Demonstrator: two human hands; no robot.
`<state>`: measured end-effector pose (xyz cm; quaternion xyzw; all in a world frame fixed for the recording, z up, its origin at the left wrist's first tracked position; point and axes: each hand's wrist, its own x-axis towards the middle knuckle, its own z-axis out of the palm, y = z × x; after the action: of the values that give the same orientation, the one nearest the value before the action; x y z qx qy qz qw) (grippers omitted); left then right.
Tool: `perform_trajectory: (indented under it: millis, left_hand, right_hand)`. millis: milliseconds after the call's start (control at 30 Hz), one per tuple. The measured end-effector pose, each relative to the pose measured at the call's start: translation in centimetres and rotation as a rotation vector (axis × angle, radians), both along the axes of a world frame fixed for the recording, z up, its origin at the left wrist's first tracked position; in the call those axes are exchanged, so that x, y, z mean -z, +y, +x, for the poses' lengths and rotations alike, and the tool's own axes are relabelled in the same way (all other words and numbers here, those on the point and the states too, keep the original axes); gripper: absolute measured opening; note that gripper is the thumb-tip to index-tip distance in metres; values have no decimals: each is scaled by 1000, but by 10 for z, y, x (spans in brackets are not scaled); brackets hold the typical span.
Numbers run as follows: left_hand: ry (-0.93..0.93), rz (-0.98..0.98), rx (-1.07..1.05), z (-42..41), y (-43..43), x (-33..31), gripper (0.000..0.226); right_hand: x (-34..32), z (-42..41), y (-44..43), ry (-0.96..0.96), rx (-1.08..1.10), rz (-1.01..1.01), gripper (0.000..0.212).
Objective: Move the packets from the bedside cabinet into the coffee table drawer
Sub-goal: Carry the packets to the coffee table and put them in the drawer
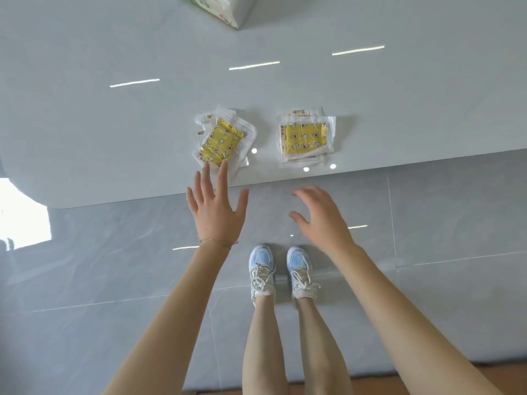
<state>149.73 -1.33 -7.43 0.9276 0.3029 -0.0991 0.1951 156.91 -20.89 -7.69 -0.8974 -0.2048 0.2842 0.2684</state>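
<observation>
Two small stacks of clear packets with yellow star-and-moon pads lie near the front edge of a glossy grey table top [114, 124]. The left stack [224, 139] is tilted, the right stack [306, 138] lies square. My left hand [216, 208] is spread flat, its fingertips just reaching the near edge of the left stack. My right hand [322, 216] hovers over the floor in front of the table edge, fingers loosely curled and apart, below the right stack and not touching it. Neither hand holds anything. No drawer shows.
A white plastic-wrapped pack with green print [225, 8] sits at the table's far edge. The table's rounded left corner [17, 183] curves down to the tiled grey floor [442, 218]. My feet in blue-and-white sneakers [282, 270] stand close to the table front.
</observation>
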Motion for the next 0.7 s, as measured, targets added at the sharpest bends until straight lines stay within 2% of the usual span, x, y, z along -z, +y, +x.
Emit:
perform_trajectory:
  millis: [167,267,433,700]
  left_hand:
    - [47,11,-28,-20,-3,15,65]
    - [20,50,-7,-17,3,23,66]
    - [25,100,28,-12,11,36,67]
    - [19,97,-23,-19,6,33,68]
  right_hand:
    - [42,-8,9,4,-293,-308,71]
    - [67,8,20,-38,-447,-468,76]
    - [92,24,38,-96,-557,-531,78]
    - [91,9,48,7,-514,-597,84]
